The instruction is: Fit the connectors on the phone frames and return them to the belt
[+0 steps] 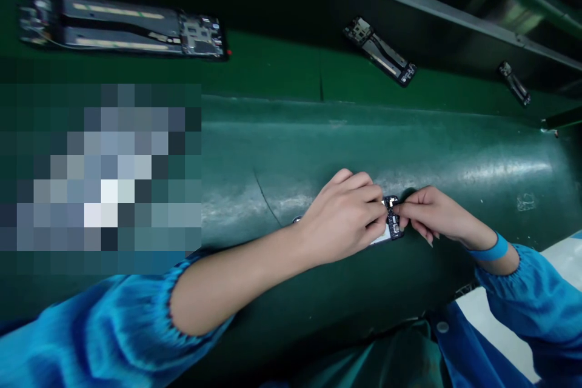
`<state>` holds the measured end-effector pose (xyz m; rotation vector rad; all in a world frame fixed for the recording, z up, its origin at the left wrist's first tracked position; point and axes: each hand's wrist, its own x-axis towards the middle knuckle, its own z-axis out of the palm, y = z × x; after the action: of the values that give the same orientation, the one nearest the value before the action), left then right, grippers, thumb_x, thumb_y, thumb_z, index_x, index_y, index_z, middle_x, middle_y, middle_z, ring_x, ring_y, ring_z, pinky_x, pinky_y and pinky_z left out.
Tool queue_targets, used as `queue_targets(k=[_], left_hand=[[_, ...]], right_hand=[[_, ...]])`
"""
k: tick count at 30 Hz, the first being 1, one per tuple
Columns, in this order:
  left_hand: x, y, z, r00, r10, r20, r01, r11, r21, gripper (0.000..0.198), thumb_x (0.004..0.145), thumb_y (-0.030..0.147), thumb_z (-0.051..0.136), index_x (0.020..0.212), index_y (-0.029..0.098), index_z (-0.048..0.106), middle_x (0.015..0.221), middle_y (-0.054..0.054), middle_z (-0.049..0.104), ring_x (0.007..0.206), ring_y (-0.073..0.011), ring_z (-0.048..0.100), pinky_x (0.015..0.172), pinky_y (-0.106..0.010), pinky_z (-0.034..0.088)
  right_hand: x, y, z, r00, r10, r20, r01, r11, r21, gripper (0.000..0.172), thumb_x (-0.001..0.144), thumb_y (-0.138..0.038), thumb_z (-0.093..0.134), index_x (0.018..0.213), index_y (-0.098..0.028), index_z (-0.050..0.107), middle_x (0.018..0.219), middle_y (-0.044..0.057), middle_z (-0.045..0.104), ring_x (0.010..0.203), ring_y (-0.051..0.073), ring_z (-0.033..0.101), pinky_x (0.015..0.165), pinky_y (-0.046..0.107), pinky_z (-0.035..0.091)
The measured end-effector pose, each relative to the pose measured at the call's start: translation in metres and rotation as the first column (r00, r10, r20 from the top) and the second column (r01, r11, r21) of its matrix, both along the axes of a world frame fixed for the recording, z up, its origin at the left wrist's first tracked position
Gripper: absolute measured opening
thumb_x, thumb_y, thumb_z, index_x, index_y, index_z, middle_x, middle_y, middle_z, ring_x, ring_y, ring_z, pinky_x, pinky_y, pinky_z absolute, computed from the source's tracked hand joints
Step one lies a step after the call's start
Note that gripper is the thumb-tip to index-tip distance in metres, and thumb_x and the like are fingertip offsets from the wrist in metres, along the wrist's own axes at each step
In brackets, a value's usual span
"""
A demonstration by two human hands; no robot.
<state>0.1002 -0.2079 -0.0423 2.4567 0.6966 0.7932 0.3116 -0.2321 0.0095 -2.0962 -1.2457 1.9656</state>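
An opened phone (391, 229) lies on the green work mat (295, 151) in front of me, mostly covered by my hands. My left hand (345, 218) rests over its body with fingers curled, pressing on it. My right hand (431, 213) pinches at the phone's exposed end, where a dark circuit board shows. Whether the pinch holds a small part is hidden. Both arms wear blue sleeves, and a blue band circles my right wrist.
Three more opened phones lie on the green conveyor belt behind: a large one (122, 27) at far left, one (381, 51) in the middle, a small one (515, 82) at right. A metal rail (431, 6) runs behind. A blurred patch covers the left.
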Motion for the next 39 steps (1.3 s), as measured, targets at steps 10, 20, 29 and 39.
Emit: queue_targets(k=[10, 20, 29, 39], left_hand=[[-0.001, 0.004, 0.002, 0.995, 0.08, -0.054, -0.089, 0.975, -0.202, 0.02, 0.09, 0.022, 0.062, 0.076, 0.021, 0.075, 0.076, 0.0, 0.067, 0.08, -0.0174, 0.055, 0.074, -0.035, 0.032], [-0.004, 0.007, 0.005, 0.995, 0.008, -0.1, -0.032, 0.969, -0.246, 0.021, 0.095, 0.027, 0.06, 0.082, 0.022, 0.076, 0.086, -0.002, 0.068, 0.085, -0.0193, 0.056, 0.077, -0.035, 0.033], [-0.003, 0.013, 0.01, 0.983, -0.077, -0.168, 0.062, 0.994, -0.092, 0.027, 0.1, 0.018, 0.05, 0.085, 0.017, 0.072, 0.088, -0.004, 0.07, 0.092, -0.0213, 0.06, 0.08, -0.037, 0.036], [0.012, 0.007, 0.002, 0.971, 0.009, -0.24, -0.015, 1.0, -0.024, 0.019, 0.096, 0.015, 0.05, 0.086, 0.015, 0.066, 0.085, -0.007, 0.069, 0.087, -0.0236, 0.058, 0.077, -0.037, 0.036]], right_hand=[[-0.001, 0.009, -0.005, 0.999, 0.035, 0.01, -0.035, 0.999, 0.004, 0.034, 0.09, -0.019, 0.058, 0.057, -0.017, 0.064, 0.038, -0.004, 0.049, 0.03, 0.008, 0.045, 0.032, 0.014, 0.034], [0.001, 0.012, -0.008, 0.998, 0.056, -0.01, -0.056, 0.998, 0.007, 0.034, 0.094, -0.023, 0.06, 0.062, -0.016, 0.067, 0.039, -0.005, 0.049, 0.03, 0.008, 0.045, 0.03, 0.014, 0.034], [-0.001, 0.011, -0.006, 0.999, 0.05, -0.001, -0.05, 0.999, 0.009, 0.034, 0.093, -0.021, 0.061, 0.06, -0.016, 0.067, 0.037, -0.005, 0.048, 0.03, 0.008, 0.044, 0.03, 0.015, 0.034], [-0.005, 0.008, -0.008, 0.981, 0.148, 0.129, -0.163, 0.979, 0.121, 0.038, 0.089, -0.026, 0.061, 0.052, -0.018, 0.061, 0.035, -0.006, 0.04, 0.033, 0.008, 0.036, 0.036, 0.021, 0.025]])
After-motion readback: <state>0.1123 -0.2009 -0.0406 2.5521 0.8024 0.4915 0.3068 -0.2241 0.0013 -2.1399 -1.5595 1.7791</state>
